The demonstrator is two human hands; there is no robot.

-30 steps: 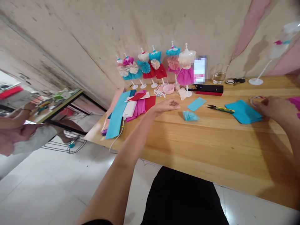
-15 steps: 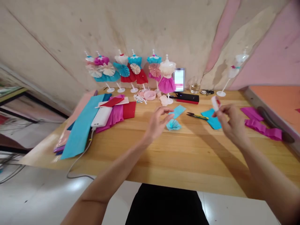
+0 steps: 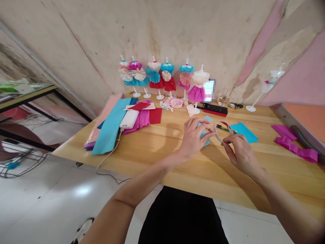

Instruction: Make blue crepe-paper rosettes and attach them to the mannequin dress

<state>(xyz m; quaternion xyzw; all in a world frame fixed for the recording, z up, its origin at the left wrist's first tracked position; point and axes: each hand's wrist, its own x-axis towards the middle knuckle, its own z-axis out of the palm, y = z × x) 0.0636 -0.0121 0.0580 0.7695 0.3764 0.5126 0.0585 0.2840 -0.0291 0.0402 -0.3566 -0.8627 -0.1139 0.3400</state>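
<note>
My right hand [image 3: 240, 152] pinches a thin white tape roll [image 3: 221, 130] and holds it up above the wooden table [image 3: 162, 149]. My left hand [image 3: 195, 137] reaches to the roll, its fingertips pinched at the roll's near edge. Under my left hand lies a small folded blue paper fan [image 3: 206, 140], mostly hidden. Small scissors with yellow-green handles [image 3: 227, 128] lie just behind the roll, beside a flat blue paper sheet [image 3: 243, 132].
Several mini mannequins in paper dresses [image 3: 162, 76] line the wall. Blue, pink and red paper sheets [image 3: 119, 122] and a white power bank [image 3: 129, 118] lie at left. A black box [image 3: 214, 109], a glass [image 3: 223, 97] and magenta crepe strips [image 3: 296, 145] lie right.
My right hand brought the tape roll from the far right in to the middle. My left hand closed in on it. The view swung back to face the table.
</note>
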